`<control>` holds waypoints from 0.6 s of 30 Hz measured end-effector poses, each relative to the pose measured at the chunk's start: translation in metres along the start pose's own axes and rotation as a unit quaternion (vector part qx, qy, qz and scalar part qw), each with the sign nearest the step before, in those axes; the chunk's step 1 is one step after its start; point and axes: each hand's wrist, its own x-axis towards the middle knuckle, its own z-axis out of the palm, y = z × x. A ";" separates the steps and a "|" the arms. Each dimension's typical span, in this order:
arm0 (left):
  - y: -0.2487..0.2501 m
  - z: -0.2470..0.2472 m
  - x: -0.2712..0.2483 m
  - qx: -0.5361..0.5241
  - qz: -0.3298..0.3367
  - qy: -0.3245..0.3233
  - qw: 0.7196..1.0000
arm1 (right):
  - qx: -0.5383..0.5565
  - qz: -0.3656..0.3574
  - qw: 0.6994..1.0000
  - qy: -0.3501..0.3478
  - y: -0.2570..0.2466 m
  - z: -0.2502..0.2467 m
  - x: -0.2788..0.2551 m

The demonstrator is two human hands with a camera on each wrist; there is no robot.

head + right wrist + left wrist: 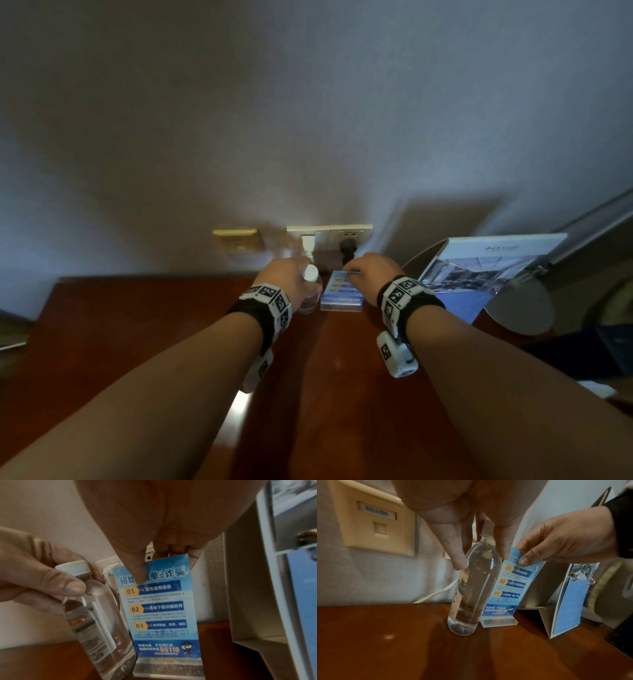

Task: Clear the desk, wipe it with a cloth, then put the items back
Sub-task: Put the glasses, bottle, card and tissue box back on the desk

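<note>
A clear water bottle (310, 291) with a white cap stands at the back of the brown desk (154, 325), near the wall. My left hand (287, 279) grips its neck, thumb and fingers curled round the bottle (467, 595) just under the cap (73, 567). Right beside it stands a blue sign card (342, 289) in a clear acrylic stand. My right hand (368, 274) pinches the card's top edge, thumb on the front of the card (157, 615) and fingers behind. Both bottle (97, 628) and card (505, 588) touch the desk.
A standing desk calendar (486, 274) leans at the right, with a lamp's round metal base (520, 305) in front of it. Wall sockets (329, 236) with a white and a black plug sit behind the hands, a beige data outlet (373, 520) to the left.
</note>
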 end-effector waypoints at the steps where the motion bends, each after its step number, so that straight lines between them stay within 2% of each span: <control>1: -0.001 -0.001 0.000 -0.004 -0.001 0.002 1.000 | 0.003 -0.001 1.000 0.003 0.000 0.001 0.000; 6: -0.010 -0.002 0.001 -0.013 -0.011 0.007 1.000 | 0.016 -0.018 1.000 -0.003 -0.004 0.004 0.004; 11: -0.014 0.000 0.005 -0.031 -0.011 -0.003 0.999 | -0.034 -0.019 0.999 0.004 -0.001 0.001 0.003; 18: -0.031 0.012 0.013 -0.095 -0.011 0.030 0.995 | -0.034 -0.007 0.999 0.004 0.000 0.000 -0.003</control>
